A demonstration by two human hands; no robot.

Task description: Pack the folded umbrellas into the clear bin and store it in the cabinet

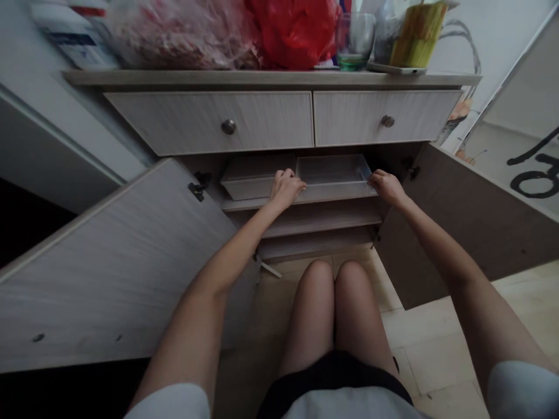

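Closest to us is our pale shirt (349, 404), below the clear rectangular plastic tray (332, 170) on the grey wooden shelf (247, 205). Our left hand (287, 189) curls over the tray's near left corner; our right hand (386, 185) grips its near right one. Grey wood-grain doors (109, 279) stand open either side of it; left of it, partly behind our left hand, sits a whitish box (253, 183). Above it, the tabletop (196, 77) carries a clear plastic bag (183, 41) of reddish-brown contents we cannot identify, and a green-bottomed glass (354, 41).
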